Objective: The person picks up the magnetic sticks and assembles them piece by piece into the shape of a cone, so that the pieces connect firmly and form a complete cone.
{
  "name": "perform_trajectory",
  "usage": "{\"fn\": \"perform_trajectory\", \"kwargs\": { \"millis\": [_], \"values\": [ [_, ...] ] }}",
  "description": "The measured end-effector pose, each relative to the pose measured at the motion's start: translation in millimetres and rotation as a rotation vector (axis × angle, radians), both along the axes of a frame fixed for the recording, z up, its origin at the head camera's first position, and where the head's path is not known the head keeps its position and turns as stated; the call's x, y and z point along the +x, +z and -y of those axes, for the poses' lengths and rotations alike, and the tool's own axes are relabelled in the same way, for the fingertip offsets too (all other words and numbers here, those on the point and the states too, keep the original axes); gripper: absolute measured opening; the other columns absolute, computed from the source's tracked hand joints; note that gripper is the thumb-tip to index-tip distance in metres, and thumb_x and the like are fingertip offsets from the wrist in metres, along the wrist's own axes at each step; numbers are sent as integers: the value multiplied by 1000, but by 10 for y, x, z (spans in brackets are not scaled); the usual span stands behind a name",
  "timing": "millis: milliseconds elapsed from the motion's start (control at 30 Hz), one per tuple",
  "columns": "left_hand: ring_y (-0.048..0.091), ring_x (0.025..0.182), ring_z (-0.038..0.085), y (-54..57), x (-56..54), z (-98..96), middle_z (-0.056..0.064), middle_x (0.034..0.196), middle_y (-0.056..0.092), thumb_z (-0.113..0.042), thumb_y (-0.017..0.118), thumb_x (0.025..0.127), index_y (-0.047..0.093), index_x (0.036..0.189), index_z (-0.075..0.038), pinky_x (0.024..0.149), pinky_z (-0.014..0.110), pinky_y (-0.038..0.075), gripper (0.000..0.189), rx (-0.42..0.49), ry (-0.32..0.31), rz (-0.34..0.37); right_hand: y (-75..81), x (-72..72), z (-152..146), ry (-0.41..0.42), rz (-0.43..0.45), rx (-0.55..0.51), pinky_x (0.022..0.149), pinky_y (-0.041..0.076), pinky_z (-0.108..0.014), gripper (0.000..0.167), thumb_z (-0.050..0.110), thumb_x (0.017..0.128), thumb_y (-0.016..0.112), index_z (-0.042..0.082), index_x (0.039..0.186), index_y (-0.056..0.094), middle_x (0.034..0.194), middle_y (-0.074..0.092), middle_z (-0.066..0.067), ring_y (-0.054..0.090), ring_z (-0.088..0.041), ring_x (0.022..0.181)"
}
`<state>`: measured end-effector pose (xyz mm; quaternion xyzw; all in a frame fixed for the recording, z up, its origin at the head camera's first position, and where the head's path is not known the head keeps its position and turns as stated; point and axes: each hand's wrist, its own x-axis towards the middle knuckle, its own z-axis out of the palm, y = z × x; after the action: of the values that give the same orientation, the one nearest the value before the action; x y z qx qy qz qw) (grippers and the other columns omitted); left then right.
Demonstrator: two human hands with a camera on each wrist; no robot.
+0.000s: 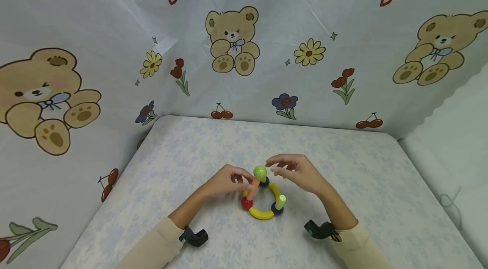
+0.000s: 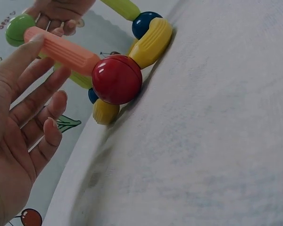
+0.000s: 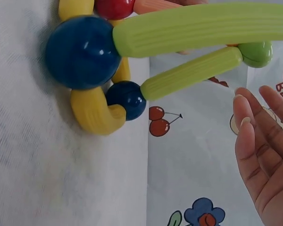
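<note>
My left hand [image 1: 231, 181] pinches an orange magnetic rod [image 2: 61, 49], with the thumb along one side and the fingers behind. This rod slopes up from a red ball [image 2: 117, 79] to a light green ball [image 1: 260, 172]. A green rod [image 3: 193, 73] rises from a blue ball [image 3: 127, 100] to the same green ball. Nearer my body, another green rod [image 1: 281, 201] stands on a second blue ball [image 3: 82, 52], its upper end bare. Curved yellow rods [image 1: 261, 214] join the three lower balls in a ring. Just right of the green ball, my right hand [image 1: 301, 171] holds nothing, fingers loosely bent.
The ring rests on a table [image 1: 183, 146] with a pale blue-mottled cover. A white curtain [image 1: 274, 15] printed with bears and flowers hangs behind and to the left. Each wrist carries a black camera [image 1: 195, 237]. A thin pale cord [image 1: 451, 201] lies at the far right.
</note>
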<state>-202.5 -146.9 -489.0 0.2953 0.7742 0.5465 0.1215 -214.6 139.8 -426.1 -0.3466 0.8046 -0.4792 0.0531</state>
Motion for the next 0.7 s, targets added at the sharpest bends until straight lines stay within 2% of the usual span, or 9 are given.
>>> {"fn": "perform_trajectory", "kwargs": {
  "millis": [100,200,367,467,567,700],
  "values": [
    [61,70,25,-21,4,-8,-5,100,75,-20,78,92,80,106,-18,58,24,47,14,16,45,-23,-15,1,-65,-20,-12,-8,65,55,-30,21,16,101,65,14,120,73,113,74,-3,68,-27,84],
    [63,79,19,-33,7,-12,-2,98,73,-17,79,91,78,100,-17,62,25,49,9,39,105,-43,-30,33,-142,-42,-15,10,62,55,-30,20,19,103,64,19,119,74,111,74,-1,67,-24,82],
    [64,91,22,-31,4,-35,12,105,68,-10,80,89,71,105,-6,62,24,50,19,127,165,-7,-49,153,-302,-57,12,56,62,56,-34,19,20,103,63,23,119,74,111,74,4,67,-24,82],
    [63,101,26,-30,-13,-50,15,115,63,-5,80,87,65,115,-4,66,26,54,32,182,152,-3,-53,234,-399,-47,30,86,63,56,-33,19,23,104,61,24,119,73,111,74,4,68,-22,82],
    [61,116,27,-30,-26,-58,10,129,61,-4,80,87,60,130,-8,83,32,57,48,201,98,-44,-61,302,-489,-6,73,89,65,57,-35,22,22,106,56,21,121,73,112,74,1,68,-22,83],
    [53,132,24,-15,-13,-78,2,143,58,-5,75,92,54,145,-14,102,43,50,58,197,40,-78,-112,368,-593,83,142,67,68,59,-38,27,15,108,52,17,126,71,119,72,-5,68,-26,87]
  ]
}}
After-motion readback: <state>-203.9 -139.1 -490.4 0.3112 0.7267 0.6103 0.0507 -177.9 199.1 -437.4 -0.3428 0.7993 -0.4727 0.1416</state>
